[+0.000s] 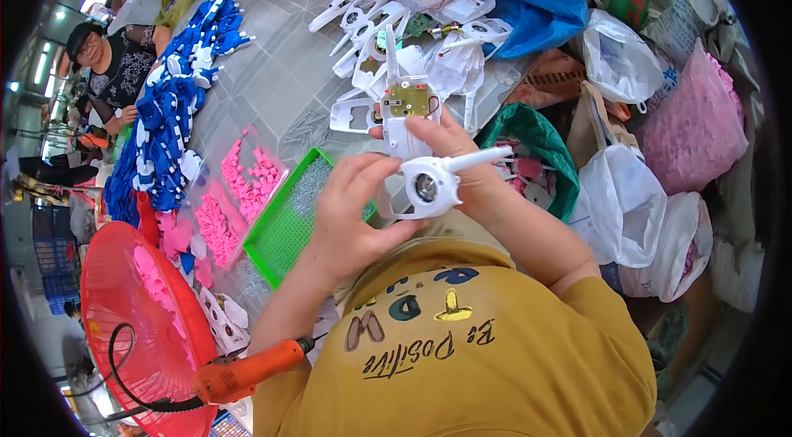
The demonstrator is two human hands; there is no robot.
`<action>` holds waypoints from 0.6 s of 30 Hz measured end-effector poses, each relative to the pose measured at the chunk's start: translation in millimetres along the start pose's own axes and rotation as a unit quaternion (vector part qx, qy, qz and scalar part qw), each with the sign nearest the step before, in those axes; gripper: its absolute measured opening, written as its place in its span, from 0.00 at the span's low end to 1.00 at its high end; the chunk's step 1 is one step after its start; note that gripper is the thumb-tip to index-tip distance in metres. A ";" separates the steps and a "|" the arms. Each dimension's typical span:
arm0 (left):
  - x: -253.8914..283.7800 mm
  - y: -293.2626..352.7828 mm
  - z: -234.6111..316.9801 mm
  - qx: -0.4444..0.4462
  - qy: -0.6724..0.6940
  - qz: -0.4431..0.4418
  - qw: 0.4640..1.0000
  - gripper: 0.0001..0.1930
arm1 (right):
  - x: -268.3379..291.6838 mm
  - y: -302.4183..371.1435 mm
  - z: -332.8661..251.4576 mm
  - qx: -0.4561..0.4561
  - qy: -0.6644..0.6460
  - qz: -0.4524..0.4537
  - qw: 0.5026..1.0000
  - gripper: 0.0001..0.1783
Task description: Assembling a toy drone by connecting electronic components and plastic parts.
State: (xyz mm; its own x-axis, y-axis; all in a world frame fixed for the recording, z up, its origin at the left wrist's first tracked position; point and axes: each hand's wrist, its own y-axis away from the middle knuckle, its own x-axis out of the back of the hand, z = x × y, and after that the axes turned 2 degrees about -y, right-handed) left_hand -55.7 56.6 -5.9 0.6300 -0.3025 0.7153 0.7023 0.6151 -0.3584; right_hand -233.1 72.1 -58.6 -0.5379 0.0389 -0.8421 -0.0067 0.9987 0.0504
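While both hands meet at frame centre, the right hand [458, 158] grips a white plastic drone shell [417, 144] with an exposed green circuit board [406, 99] at 12 o'clock. The left hand [355, 206], fingers curled, pinches its near edge. An orange electric screwdriver [247, 371] lies at 7 o'clock.

The person wears a mustard-yellow short-sleeved shirt [487, 354] with dark script and coloured letters printed on the chest; forearms are bare.
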 end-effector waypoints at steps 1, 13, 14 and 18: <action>0.3 5.8 -1.7 -0.024 -0.036 0.007 0.999 0.36 | -7.7 5.3 2.2 0.000 0.002 0.014 1.000 0.32; 36.8 50.4 -17.4 -0.007 -0.104 0.127 0.986 0.28 | -36.9 19.6 32.0 -0.069 -0.005 0.017 0.997 0.37; 45.0 46.1 -17.1 0.017 -0.112 0.186 0.976 0.21 | -39.7 19.8 34.0 -0.081 -0.018 0.015 0.996 0.38; 71.6 32.4 -49.9 0.170 0.038 0.355 0.918 0.16 | -35.7 19.2 44.9 -0.113 -0.056 0.003 0.992 0.38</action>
State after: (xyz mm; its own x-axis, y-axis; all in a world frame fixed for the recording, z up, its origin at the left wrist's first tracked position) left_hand 28.7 18.5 3.7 0.9195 0.2211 0.3250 -0.0306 0.8645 -0.5017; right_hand -176.1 91.3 -51.6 -0.4419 0.0601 -0.8950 -0.2005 0.9659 0.1639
